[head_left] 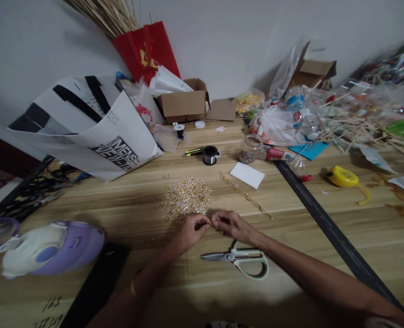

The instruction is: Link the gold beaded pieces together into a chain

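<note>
A round cluster of gold and clear beads (185, 198) lies on the wooden table. Just below its right edge, my left hand (192, 231) is closed in a pinch. My right hand (232, 225) pinches too, its fingertips close to those of the left. Whatever they hold between the fingertips is too small to make out. White-handled scissors (251, 261) lie below my right hand, blades pointing left. A gold beaded strand (246, 196) stretches across the table beyond my right hand, beside a white card (247, 175).
A wire spool (210, 156), a yellow cutter (193, 151) and a jar of beads (250, 148) stand or lie farther back. A yellow tape measure (342, 176) is at right. A purple and white bottle (54, 249) and pliers (41, 200) lie left, near a large white bag (120, 141).
</note>
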Demonstrator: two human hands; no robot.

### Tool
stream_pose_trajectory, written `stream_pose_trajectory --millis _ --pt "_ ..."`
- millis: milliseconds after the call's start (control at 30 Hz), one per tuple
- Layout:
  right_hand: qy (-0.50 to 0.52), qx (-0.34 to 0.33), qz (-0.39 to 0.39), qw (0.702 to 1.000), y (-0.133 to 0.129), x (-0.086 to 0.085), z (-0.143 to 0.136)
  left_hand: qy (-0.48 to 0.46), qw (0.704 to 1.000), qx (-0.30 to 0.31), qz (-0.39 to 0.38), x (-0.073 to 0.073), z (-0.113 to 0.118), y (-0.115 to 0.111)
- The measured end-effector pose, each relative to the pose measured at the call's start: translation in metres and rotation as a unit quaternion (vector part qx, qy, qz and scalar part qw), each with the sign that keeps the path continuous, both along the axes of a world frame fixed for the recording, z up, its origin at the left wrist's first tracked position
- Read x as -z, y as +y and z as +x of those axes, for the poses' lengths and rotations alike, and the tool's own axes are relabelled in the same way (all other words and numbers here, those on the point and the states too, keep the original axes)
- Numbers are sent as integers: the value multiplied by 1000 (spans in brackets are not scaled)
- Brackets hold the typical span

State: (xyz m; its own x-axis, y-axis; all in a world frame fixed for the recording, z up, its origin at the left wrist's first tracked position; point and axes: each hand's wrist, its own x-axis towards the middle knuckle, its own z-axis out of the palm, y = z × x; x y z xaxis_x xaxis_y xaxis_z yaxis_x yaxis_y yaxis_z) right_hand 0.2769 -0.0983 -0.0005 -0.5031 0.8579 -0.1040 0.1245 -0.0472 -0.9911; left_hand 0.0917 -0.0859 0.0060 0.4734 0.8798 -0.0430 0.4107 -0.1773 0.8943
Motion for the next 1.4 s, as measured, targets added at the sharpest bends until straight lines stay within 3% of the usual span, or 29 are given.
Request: stream_pose_trajectory --millis 367,733,967,1400 --pt "32 1 -34 999 0 -4 0 26 998 -15 48 -9 3 -6" --pt "54 11 -62 997 2 -10 0 15 997 -25 71 0 3 -7" --pt "48 9 -47 998 2 -7 0 27 996 -2 87 -9 4 -10" --pt "33 19 -51 998 2 -5 -1 63 989 25 129 -11 2 -9"
